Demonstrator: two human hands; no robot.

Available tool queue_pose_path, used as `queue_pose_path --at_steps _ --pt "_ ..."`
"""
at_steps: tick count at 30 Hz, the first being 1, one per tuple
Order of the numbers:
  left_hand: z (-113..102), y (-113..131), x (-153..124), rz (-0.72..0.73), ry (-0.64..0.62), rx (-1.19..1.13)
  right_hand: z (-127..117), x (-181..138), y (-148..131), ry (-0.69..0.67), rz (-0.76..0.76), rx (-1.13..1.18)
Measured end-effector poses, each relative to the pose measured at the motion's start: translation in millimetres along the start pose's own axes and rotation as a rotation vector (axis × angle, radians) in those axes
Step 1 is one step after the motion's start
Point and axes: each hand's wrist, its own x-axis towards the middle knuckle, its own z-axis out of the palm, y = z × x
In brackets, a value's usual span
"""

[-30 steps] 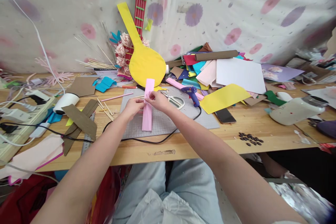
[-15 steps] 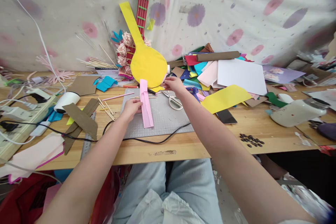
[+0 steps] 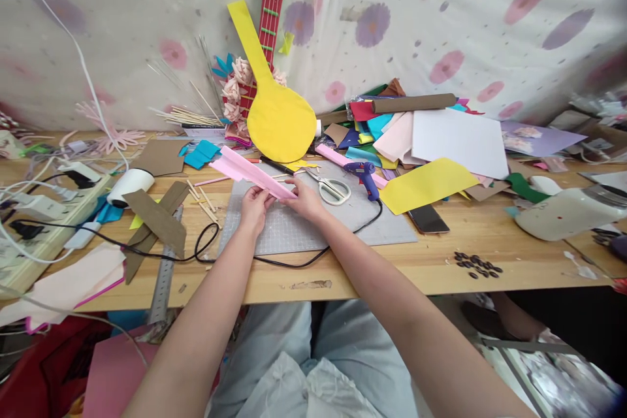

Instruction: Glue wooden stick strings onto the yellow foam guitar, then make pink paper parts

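A long folded strip of pink paper (image 3: pixel 252 173) slants over the grey cutting mat (image 3: pixel 274 235). My left hand (image 3: pixel 255 208) pinches its lower edge, and my right hand (image 3: pixel 304 200) closes on its right end. Just beyond the right hand lie scissors (image 3: pixel 334 191) with white handles. A blue glue gun (image 3: pixel 363 177) rests on the mat farther right, its black cord running across the front. Behind the strip leans a yellow banjo-shaped piece (image 3: pixel 281 121), propped against a red-necked, flower-trimmed model instrument (image 3: pixel 271 13).
At the left are a power strip (image 3: pixel 53 215), brown strips (image 3: pixel 159 222) and a steel ruler (image 3: pixel 162 284). Coloured sheets, a yellow piece (image 3: pixel 426 184), a phone (image 3: pixel 428 219), black beads (image 3: pixel 477 265) and a white bottle (image 3: pixel 568 210) fill the right. A person sits at far right.
The pink strip has turned from upright to slanting. My right hand has come back from near the yellow piece and taken the strip's right end. Another pink strip now shows behind the scissors.
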Motion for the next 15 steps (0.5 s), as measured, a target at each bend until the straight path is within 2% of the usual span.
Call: queue_pose_path --at_steps 3,6,15 --pt "-8 5 1 -0.012 -0.033 0.015 1 0 5 -0.051 -0.005 0.077" --pt "-13 8 3 -0.006 -0.015 0.029 -3 1 8 -0.085 -0.019 0.085" --pt "-12 7 6 0.035 0.074 0.091 -15 3 2 -0.035 -0.045 0.032"
